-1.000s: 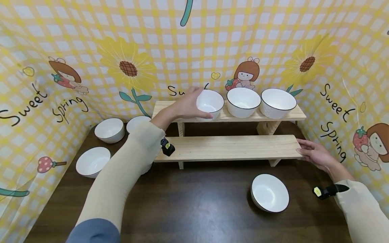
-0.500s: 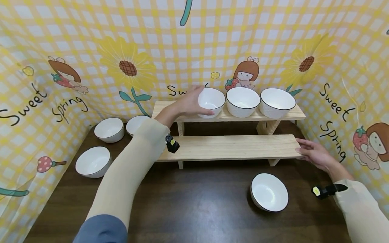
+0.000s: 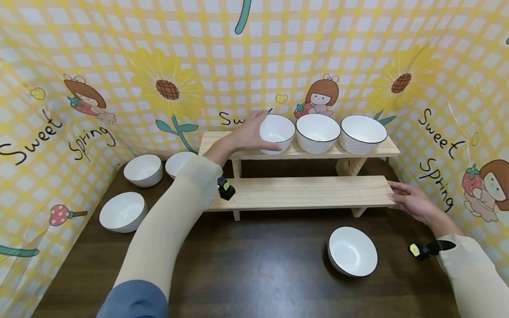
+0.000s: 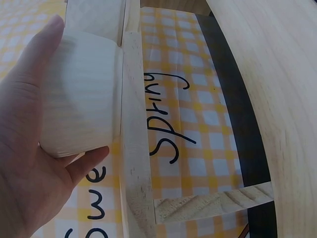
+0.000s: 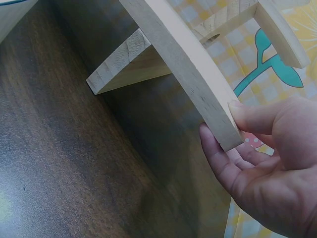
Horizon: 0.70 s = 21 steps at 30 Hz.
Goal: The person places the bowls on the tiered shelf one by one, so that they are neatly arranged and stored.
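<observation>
On the upper board of a two-tier wooden shelf (image 3: 302, 192), my left hand (image 3: 251, 134) grips a white bowl (image 3: 277, 129) with a dark rim, thumb in front and fingers round its left side. In the left wrist view that bowl (image 4: 81, 94) stands on the board between thumb and fingers. Two matching bowls, a middle bowl (image 3: 318, 133) and a right bowl (image 3: 363, 134), stand in a row to its right. My right hand (image 3: 413, 202) pinches the right end of the lower board (image 5: 198, 84), thumb on top and fingers beneath.
Another white bowl (image 3: 352, 251) sits on the dark wooden table (image 3: 254, 274) before the shelf. At the left stand a front bowl (image 3: 123, 212), a rear bowl (image 3: 143, 170) and one partly hidden bowl (image 3: 177, 162) by my sleeve. A checked cloth (image 3: 246, 66) surrounds the table.
The bowl in my left hand has shifted slightly right and back, closer to the middle bowl, mostly in the first half second. My right hand has kept its hold on the lower board.
</observation>
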Tool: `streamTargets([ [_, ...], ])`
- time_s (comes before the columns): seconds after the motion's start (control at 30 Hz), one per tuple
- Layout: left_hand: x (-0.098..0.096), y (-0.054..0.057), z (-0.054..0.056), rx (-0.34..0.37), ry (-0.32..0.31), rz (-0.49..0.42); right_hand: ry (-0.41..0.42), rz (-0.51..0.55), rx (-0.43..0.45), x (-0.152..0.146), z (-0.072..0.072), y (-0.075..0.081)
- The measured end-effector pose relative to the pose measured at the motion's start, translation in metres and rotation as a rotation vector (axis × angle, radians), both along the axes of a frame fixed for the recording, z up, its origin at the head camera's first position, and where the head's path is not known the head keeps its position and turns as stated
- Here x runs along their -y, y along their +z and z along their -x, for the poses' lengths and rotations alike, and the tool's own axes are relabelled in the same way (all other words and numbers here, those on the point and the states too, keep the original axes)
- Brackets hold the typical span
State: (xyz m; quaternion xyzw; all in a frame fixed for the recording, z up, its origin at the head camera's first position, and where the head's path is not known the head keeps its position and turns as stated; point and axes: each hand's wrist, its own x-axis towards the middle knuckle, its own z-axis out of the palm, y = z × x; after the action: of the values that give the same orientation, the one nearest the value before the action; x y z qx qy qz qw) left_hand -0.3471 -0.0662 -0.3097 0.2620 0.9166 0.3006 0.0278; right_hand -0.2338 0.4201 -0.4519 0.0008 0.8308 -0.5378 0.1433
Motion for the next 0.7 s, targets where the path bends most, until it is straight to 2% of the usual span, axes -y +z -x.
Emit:
streamTargets([
  [0.2, 0.001, -0.001, 0.002, 0.000, -0.011, -0.013, 0.003, 0.008, -0.002, 0.000, -0.001, 0.001],
  [0.37, 0.000, 0.005, -0.001, 0.000, -0.013, -0.023, 0.004, 0.011, -0.008, 0.001, -0.001, 0.002],
  [0.7, 0.005, 0.016, -0.017, -0.063, -0.073, -0.028, 0.008, 0.005, -0.006, 0.002, -0.001, 0.002],
])
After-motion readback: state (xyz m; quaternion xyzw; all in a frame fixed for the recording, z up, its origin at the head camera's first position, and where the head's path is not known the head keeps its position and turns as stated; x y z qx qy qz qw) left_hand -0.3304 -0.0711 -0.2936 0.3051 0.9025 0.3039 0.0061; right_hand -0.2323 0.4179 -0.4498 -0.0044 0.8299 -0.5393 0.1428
